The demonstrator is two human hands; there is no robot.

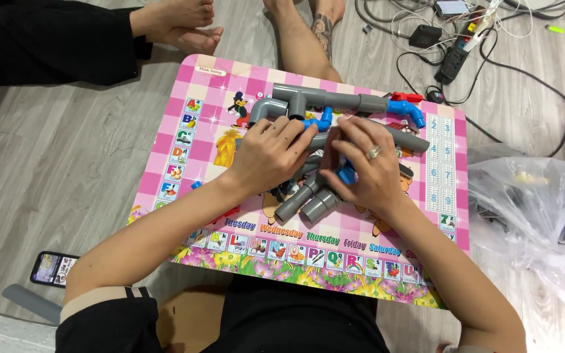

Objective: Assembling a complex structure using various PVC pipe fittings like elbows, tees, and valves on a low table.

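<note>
A small pink checked table with picture tiles round its edge carries a pile of grey plastic pipes and fittings. My left hand and my right hand, which wears a ring, both press down on the pipes in the middle, fingers curled over them. Two short grey pipe ends stick out below my hands toward me. A blue elbow fitting sits at the far right end of the long grey pipe, next to a small red part. More blue pieces show between my fingers.
Another person's bare feet and a tattooed leg lie beyond the table. A power strip with cables is at the upper right. To the right sits a clear plastic bag. A phone lies on the wooden floor at left.
</note>
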